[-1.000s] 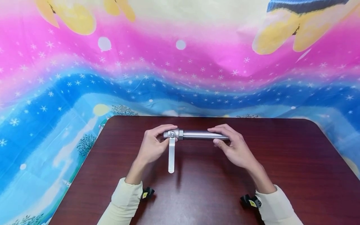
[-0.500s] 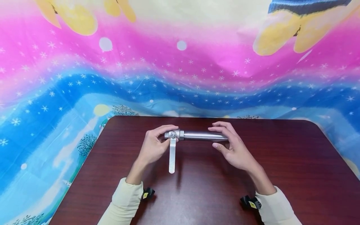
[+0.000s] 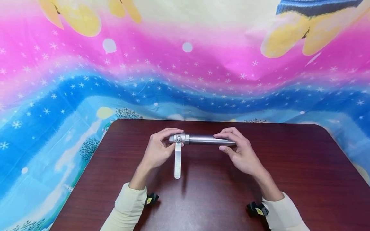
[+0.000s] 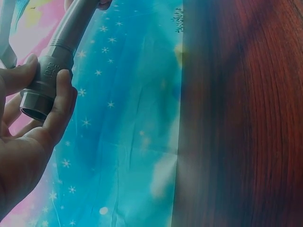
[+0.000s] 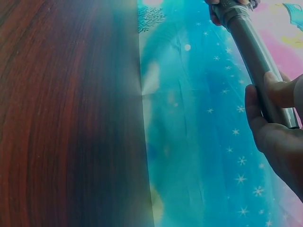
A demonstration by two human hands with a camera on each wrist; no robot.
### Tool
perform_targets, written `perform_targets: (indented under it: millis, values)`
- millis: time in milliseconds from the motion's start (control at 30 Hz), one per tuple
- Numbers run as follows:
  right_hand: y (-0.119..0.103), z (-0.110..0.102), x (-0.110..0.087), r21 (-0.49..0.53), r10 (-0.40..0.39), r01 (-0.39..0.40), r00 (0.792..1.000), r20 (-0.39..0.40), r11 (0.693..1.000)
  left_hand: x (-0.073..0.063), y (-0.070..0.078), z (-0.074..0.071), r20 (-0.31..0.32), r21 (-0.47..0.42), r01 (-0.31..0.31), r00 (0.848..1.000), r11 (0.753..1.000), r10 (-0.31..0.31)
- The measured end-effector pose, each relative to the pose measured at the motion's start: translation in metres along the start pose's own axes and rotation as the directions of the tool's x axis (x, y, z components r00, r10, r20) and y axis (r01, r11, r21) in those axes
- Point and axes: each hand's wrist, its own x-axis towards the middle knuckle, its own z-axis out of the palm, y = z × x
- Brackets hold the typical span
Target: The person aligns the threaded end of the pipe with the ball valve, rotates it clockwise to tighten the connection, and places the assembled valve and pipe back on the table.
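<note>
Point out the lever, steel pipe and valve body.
Lever (image 3: 177, 161), head view, middle of its flat arm
Steel pipe (image 3: 203, 139), head view, bare stretch of tube
Valve body (image 4: 49, 70), left wrist view, lettered side

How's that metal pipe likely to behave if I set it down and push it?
The pipe is likely stiff, since it looks like metal. Its smooth, shiny surface may feel slippery. Being round, it would tend to roll, though the long handle jutting from the attached valve would probably stop it.

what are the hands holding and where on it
The left hand grips the valve by its body; the right hand grips the attached pipe near its free end.
</note>
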Motion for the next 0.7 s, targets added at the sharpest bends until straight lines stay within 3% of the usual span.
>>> perform_targets:
  millis: [700]
  values:
    - [0.0008, -0.0025, 0.0013, -0.018, 0.023, -0.022, 1.000, 0.013, 1.000, -0.0009, 0.0007, -0.0026, -0.030, 0.119, 0.015, 0.999, 0.993, -0.011]
